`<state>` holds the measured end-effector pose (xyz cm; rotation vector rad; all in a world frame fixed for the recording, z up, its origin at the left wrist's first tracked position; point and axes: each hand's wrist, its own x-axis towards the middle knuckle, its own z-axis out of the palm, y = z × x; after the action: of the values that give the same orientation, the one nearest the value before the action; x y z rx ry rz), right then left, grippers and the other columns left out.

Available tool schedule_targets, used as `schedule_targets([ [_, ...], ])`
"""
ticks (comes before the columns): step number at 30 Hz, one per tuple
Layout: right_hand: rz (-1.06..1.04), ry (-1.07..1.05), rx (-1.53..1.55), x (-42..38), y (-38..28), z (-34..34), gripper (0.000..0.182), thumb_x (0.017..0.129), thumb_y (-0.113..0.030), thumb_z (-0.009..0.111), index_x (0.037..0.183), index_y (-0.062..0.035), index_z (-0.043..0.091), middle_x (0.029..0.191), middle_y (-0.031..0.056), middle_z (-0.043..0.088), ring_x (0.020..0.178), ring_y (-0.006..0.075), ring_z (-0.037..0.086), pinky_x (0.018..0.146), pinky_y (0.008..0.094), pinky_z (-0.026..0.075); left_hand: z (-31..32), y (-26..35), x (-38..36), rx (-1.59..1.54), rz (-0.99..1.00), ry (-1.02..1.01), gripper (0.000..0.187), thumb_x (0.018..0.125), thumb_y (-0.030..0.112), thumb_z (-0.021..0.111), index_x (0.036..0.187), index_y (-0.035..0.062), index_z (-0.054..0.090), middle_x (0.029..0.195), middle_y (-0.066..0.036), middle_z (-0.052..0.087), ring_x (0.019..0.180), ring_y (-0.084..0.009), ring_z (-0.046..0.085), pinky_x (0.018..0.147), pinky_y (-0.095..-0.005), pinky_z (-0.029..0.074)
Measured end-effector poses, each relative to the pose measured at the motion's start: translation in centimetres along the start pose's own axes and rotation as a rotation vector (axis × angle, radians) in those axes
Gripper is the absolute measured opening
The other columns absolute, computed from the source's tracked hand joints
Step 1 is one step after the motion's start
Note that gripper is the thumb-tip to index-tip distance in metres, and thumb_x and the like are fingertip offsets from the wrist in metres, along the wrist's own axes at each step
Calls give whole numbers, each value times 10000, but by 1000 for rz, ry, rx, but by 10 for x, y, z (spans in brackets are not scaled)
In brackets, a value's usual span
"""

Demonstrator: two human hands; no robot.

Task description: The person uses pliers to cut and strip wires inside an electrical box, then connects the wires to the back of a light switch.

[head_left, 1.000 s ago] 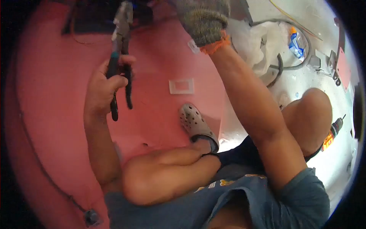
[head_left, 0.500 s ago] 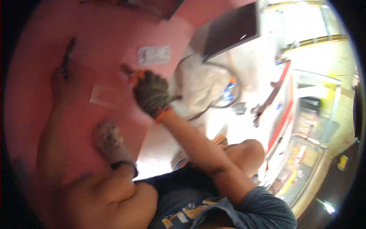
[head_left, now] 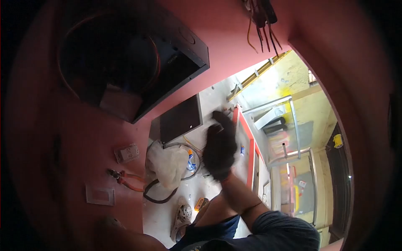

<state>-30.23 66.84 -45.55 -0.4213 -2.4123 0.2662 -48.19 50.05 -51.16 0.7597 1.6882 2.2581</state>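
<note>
My right hand (head_left: pixel 220 148), in a dark glove, is raised over the floor right of the clear plastic bag (head_left: pixel 167 165). Its fingers are smeared and shadowed, so what they do does not show. Pliers with orange-red handles (head_left: pixel 127 179) lie on the pink surface, apart from my hand. Nearby are a small white switch plate (head_left: pixel 127 153) and a pale rectangular frame (head_left: pixel 100 195). At the dark left edge, a narrow dark shape stands where my left hand was earlier; the hand itself cannot be made out there.
An open black metal box (head_left: pixel 173 79) with a loop of wire hangs upper left. Bare wire ends (head_left: pixel 268 35) dangle at top. A dark flat panel (head_left: pixel 178 119), black hose (head_left: pixel 161 200) and red-edged frame (head_left: pixel 251 148) are on the floor side. My clog-shod foot (head_left: pixel 182 215) is below.
My right hand has left the orange-handled pliers and moved right. The view has tilted up, bringing in the black box and hanging wires. My left hand has faded into shadow.
</note>
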Motion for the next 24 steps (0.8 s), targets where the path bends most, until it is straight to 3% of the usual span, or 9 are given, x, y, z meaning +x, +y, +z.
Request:
schedule_targets([
  [2,-541,296,-349,73,-4,-44,331,895,7,543,1225,19,552,1151,199,607,1078,327,596,970,384,451,-1,17,-2,-37,9,-45,169,737,207,662,836,72,644,734,-36,602,651,-189,590,739,-377,526],
  [5,-699,429,-343,158,-4,-76,269,1007,-106,457,1159,74,587,1151,167,636,985,257,620,859,357,511,-2,43,-2,-58,16,-91,176,725,226,669,818,78,644,734,-35,601,648,-194,595,755,-386,534],
  [7,-208,209,272,179,-16,-77,498,1052,-369,352,1242,39,566,1160,160,643,887,227,655,803,347,538,0,68,3,-52,24,-115,182,717,238,675,806,83,644,735,-35,601,646,-198,598,765,-391,540],
  [9,50,-28,562,191,-12,-82,671,1038,-547,259,1312,3,528,1179,158,642,870,218,667,809,344,543,40,81,71,1117,1241,336,188,788,237,659,844,58,669,751,-70,636,647,-194,621,713,-379,552],
  [13,45,-201,326,200,-16,-87,491,1052,-383,384,1288,16,548,1178,155,650,951,243,661,827,339,545,156,81,186,709,1055,427,311,787,276,720,985,44,661,725,-135,640,695,-272,645,712,-438,497],
  [15,-867,55,-422,206,-12,-92,275,948,-177,623,1176,-25,643,1065,144,694,872,209,687,787,315,550,187,88,197,520,966,468,323,758,286,765,978,67,673,689,-141,628,692,-308,639,742,-465,478],
  [17,-720,82,-294,198,-32,-82,264,909,-137,662,1149,-27,658,1059,139,697,890,217,692,803,319,549,197,100,190,-267,165,-102,218,905,204,587,899,11,690,870,-144,698,792,-213,690,691,-369,542],
  [22,-497,71,-312,199,-43,-77,296,848,-76,687,1142,-39,674,1039,124,702,929,241,690,793,351,555,180,71,167,-246,607,-133,192,938,208,602,1030,57,677,889,-105,704,813,-189,683,704,-358,511],
  [24,-784,122,-554,210,-26,-85,310,828,-48,667,1138,-43,674,1044,123,701,928,256,686,791,358,555,165,84,152,-759,81,-159,148,908,182,639,1006,82,685,866,-76,701,800,-175,679,696,-313,502],
])
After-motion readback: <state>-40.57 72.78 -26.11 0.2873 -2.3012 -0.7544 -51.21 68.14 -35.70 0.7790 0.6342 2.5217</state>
